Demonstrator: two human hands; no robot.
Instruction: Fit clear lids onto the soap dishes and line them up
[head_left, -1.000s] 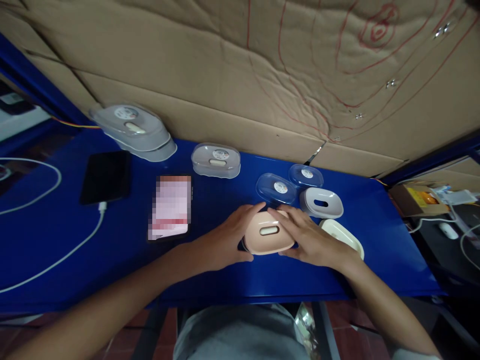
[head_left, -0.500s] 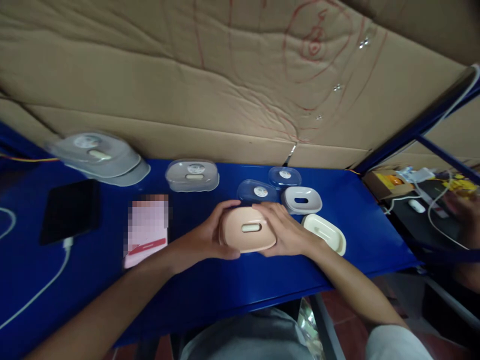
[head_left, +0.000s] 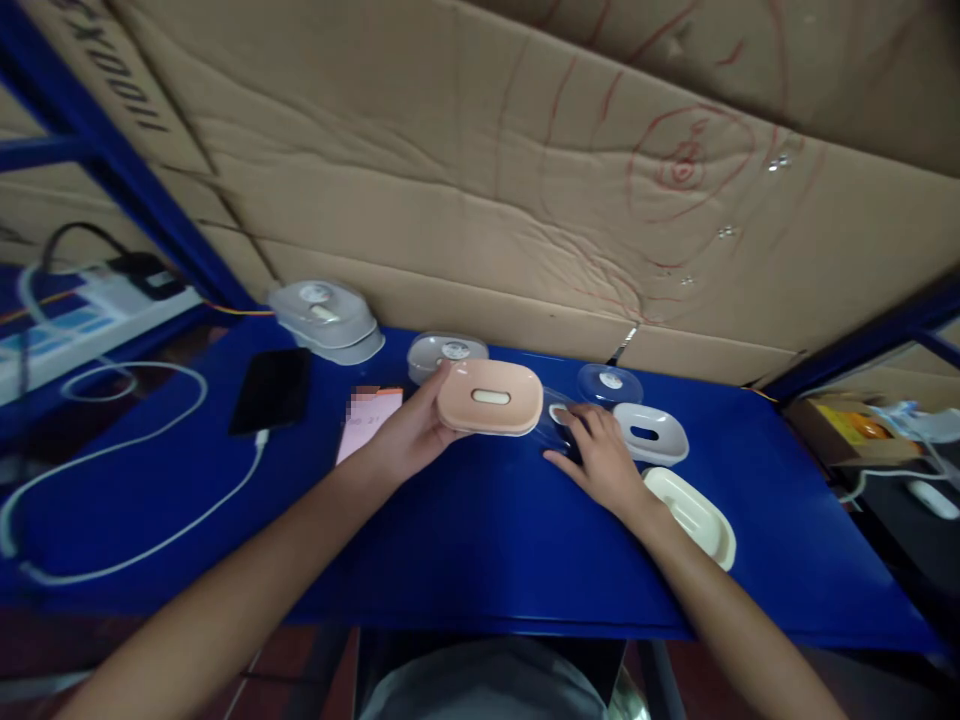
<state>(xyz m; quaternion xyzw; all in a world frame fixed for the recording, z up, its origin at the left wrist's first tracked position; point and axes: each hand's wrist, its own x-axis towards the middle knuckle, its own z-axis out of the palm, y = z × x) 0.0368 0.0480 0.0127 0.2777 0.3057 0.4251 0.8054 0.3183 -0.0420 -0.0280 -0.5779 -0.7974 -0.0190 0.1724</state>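
the left hand (head_left: 401, 435) holds the peach soap dish (head_left: 490, 397) lifted off the blue table (head_left: 480, 540), fingers wrapped under its left end. the right hand (head_left: 596, 455) lies half open on a clear lid (head_left: 553, 420) just right of the dish (whether it grips the lid or only rests there, i cannot tell). this looks like the step of pairing dish and lid; the next move calls for lining up their oval edges.

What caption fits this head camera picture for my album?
Left hand lifts a peach soap dish while right hand touches a clear lid on the blue table.
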